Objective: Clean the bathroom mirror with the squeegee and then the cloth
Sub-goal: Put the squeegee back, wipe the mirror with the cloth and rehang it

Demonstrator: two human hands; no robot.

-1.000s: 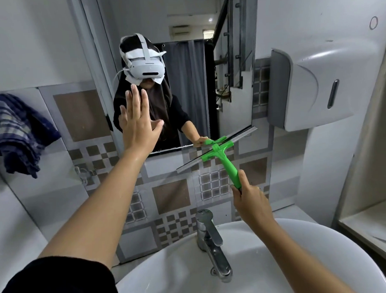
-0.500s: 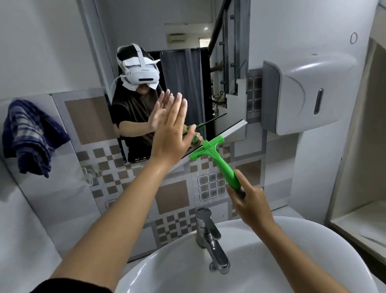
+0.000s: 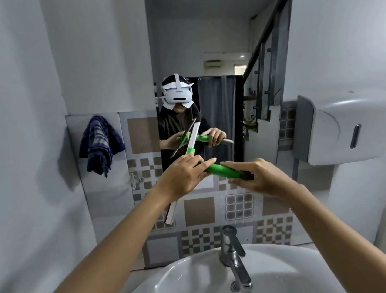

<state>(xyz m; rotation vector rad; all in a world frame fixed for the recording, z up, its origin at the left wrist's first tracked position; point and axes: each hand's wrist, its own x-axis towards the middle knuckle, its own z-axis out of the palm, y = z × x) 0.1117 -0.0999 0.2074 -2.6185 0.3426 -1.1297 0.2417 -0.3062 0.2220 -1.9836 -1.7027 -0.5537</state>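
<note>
The green squeegee (image 3: 224, 170) lies sideways in front of the mirror (image 3: 206, 57), its handle pointing right and its pale blade running steeply from upper right to lower left. My right hand (image 3: 257, 178) grips the dark end of the handle. My left hand (image 3: 184, 174) closes over the neck of the handle near the blade and hides the blade's middle. Both hands hover just below the mirror's lower edge, above the basin. The blue checked cloth (image 3: 100, 146) hangs on the wall to the left of the mirror.
A white basin (image 3: 193, 279) with a chrome tap (image 3: 233, 255) fills the bottom of the view. A grey and white dispenser (image 3: 346, 128) juts from the right wall. Patterned tiles (image 3: 199, 212) cover the wall under the mirror.
My left hand left the mirror glass and came down onto the squeegee's neck. The squeegee swung from upright to lying sideways, and the view pulled back and up.
</note>
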